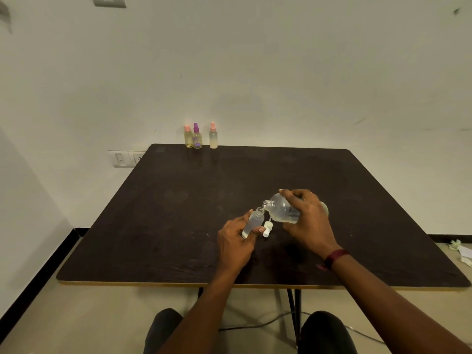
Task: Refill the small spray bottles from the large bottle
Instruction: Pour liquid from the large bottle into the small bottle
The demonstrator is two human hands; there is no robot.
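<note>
My right hand (307,221) grips the large clear bottle (282,210), uncapped and tipped to the left, its mouth just above the open neck of a small clear spray bottle (252,222). My left hand (236,241) holds that small bottle tilted toward the large one, above the dark table (178,213). A white spray cap (267,229) lies on the table between my hands. Three more small spray bottles stand at the table's far edge: one with a pink cap (188,137), one with a purple cap (197,136) and another pink-capped one (213,136).
The table stands against a white wall with a switch plate (125,158) at its left. Crumpled paper (462,251) lies on the floor at the right. A cable (258,324) runs across the floor under the table, near my knees.
</note>
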